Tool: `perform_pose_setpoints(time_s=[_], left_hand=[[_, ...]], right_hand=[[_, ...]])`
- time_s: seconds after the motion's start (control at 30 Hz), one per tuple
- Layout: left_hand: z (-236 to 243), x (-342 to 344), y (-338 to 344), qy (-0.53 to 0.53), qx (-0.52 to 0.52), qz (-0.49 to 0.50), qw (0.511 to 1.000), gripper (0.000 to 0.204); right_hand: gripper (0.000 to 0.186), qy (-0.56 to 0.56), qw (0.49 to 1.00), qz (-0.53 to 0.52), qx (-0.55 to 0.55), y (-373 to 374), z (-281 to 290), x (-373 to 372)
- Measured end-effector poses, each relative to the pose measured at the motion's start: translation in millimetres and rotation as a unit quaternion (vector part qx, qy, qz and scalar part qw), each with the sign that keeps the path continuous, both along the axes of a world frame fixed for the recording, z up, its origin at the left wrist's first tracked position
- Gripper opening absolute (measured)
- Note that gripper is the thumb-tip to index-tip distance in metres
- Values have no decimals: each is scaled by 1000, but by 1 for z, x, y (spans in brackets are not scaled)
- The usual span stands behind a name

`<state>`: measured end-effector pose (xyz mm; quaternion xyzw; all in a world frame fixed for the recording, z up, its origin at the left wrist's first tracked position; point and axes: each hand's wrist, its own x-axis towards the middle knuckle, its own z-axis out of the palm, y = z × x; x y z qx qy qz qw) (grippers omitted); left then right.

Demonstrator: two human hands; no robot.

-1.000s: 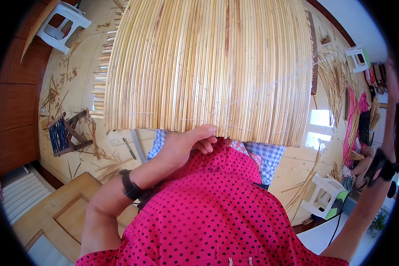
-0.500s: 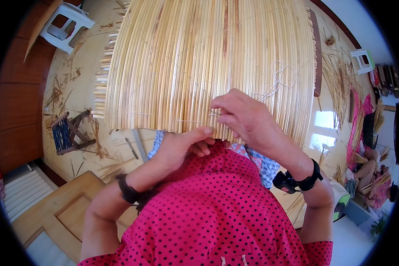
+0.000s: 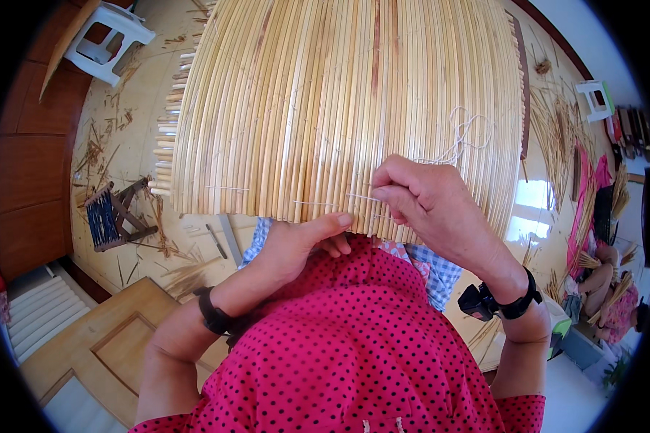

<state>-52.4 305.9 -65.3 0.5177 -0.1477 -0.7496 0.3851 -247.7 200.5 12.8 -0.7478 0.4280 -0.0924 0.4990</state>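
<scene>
A broad mat of pale reed stalks [image 3: 303, 94] lies before me, its near edge at my lap. My left hand [image 3: 300, 242] grips that edge, thumb on top and fingers curled beneath. Just to the right, my right hand [image 3: 422, 195] is closed in a pinch over the stalks. A thin straight white line runs left from its fingertips; it looks like thread, though a needle cannot be ruled out. Loose white thread [image 3: 458, 137] loops across the mat behind this hand. Short white stitches [image 3: 314, 203] cross the stalks near the edge.
A white plastic stool [image 3: 108, 42] stands far left, and a folding stool [image 3: 119, 216] nearer. A dark pen-like tool [image 3: 216, 242] and straw scraps lie on the floor. To the right are loose stalks [image 3: 552, 137], a small white stool [image 3: 594, 99] and a seated person [image 3: 614, 303] with straw bundles.
My right hand has shifted slightly right and down, and more of the white line shows left of its fingertips. My left hand keeps its hold; the whole view has shifted slightly.
</scene>
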Motion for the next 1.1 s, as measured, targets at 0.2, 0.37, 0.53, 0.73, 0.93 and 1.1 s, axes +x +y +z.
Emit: perform_pose_setpoints(time_s=[0.2,0.37,0.53,0.73,0.93,1.1], left_hand=[[-2,1,0,7,1,-1,1000,25],[0,1,0,14,6,0,1000,25],[-3,3,2,5,5,0,1000,27],[-1,3,0,11,7,-9,1000,28],[1,4,1,3,0,-17,1000,29],[3,3,1,-14,-5,-33,999,29]], right_hand=[[10,-75,986,3,-151,0,-16,-1],[14,7,979,67,-194,2,-18,3],[13,40,998,9,56,-2,16,11],[11,29,989,44,-141,12,-3,5],[11,35,979,78,-183,20,-10,7],[11,7,980,58,-188,19,-9,8]])
